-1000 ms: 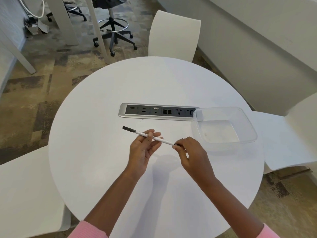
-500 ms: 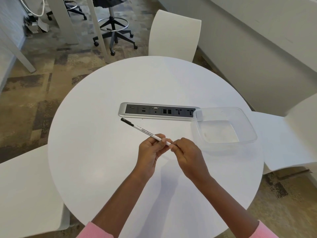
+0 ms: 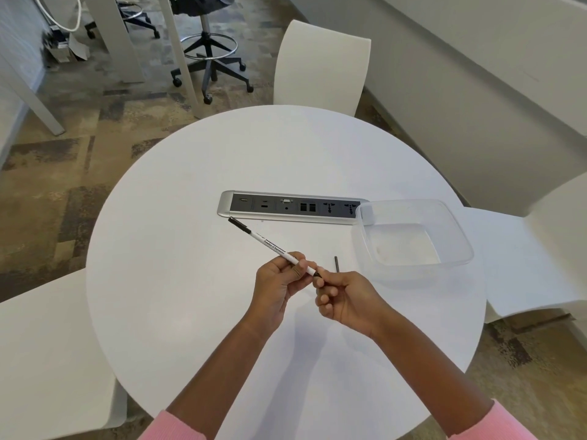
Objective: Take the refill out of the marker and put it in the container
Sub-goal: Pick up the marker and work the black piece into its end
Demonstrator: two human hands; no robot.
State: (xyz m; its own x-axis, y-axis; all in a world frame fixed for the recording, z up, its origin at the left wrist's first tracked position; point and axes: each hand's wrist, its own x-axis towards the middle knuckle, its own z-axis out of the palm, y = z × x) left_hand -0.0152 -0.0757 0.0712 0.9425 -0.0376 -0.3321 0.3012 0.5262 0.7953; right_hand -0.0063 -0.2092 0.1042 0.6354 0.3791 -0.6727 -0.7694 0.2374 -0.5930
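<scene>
A short dark stick (image 3: 336, 264) now lies on the round white table (image 3: 190, 312), absent a moment ago: plug or refill, I can't tell. The left hand (image 3: 279, 287) grips the white marker (image 3: 273, 247). The right hand (image 3: 349, 300) curls at its dark near end, hold unclear. The clear plastic container (image 3: 462, 239) waits empty at right, near the table's edge, an unobstructed reach from the stick.
</scene>
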